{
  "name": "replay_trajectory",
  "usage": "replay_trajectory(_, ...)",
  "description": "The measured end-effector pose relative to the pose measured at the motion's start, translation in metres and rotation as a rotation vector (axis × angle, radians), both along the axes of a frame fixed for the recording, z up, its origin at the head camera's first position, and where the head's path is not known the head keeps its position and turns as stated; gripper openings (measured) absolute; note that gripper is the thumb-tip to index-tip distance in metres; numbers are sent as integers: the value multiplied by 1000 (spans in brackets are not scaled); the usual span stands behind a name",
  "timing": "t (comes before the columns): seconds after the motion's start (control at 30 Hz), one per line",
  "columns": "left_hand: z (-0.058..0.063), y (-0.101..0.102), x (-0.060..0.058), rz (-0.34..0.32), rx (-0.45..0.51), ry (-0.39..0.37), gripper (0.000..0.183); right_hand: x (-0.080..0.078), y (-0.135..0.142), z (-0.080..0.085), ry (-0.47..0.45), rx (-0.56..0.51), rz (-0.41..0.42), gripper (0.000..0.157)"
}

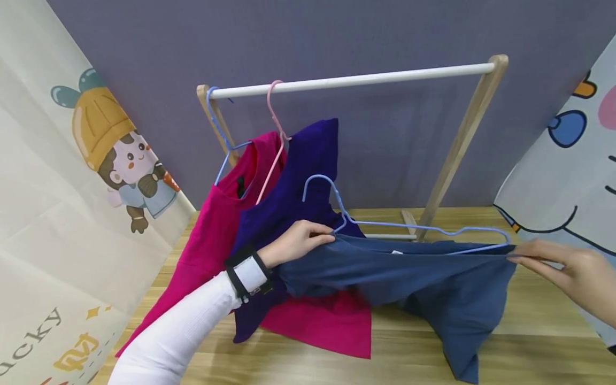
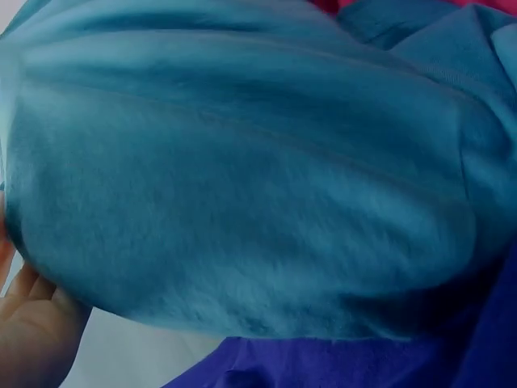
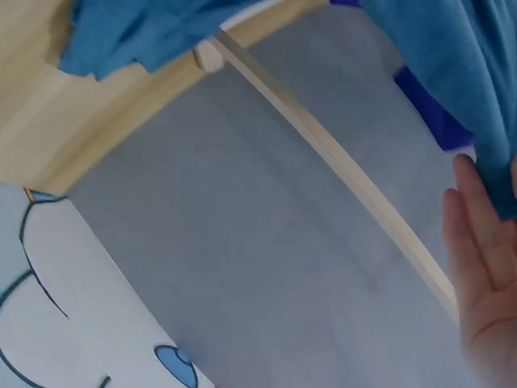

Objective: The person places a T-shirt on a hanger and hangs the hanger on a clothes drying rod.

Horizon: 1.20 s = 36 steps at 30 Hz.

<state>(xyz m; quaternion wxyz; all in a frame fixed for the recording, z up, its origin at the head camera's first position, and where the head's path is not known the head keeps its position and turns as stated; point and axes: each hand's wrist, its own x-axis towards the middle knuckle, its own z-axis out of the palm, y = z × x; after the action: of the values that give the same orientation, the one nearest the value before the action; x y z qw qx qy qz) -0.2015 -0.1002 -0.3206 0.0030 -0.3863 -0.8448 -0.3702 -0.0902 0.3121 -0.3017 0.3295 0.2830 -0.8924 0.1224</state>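
A blue shirt is stretched sideways between both hands, with a small white label at its top edge. The left hand pinches the edge close to the neck of a light blue hanger. At the far right, the right hand pinches the other end between thumb and fingers, near the hanger's shoulder end. The hanger's lower part is hidden inside the fabric, while its hook stands free below the rail. In the left wrist view the shirt covers most of the picture; the right wrist view shows the right hand at the cloth's edge.
Behind stands a rack with a white rail and wooden legs. A magenta garment on a blue hanger and a purple garment on a pink hanger hang at its left. The wooden tabletop lies below.
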Motion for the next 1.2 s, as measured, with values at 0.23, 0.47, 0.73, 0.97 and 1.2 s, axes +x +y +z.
replay_trajectory(0.23, -2, 3, 4, -30, -25, 35, 16, -2, -5, 19, -25, -32, -44, 12)
replay_trajectory(0.47, -1, 12, 9, -86, -30, 50, 15, -8, -27, 32, -58, 73, -69, 33)
replay_trajectory(0.73, -3, 20, 11, -154, -54, 104, 10, -17, -53, 28, -93, 120, 122, 34)
replay_trajectory(0.97, 0, 28, 13, -171, -75, 90, 11, -28, -75, 33, -195, 116, 236, 33)
replay_trajectory(1.2, 2, 35, 17, -181, -57, 116, 11, -33, -91, 28, -319, 86, 233, 26)
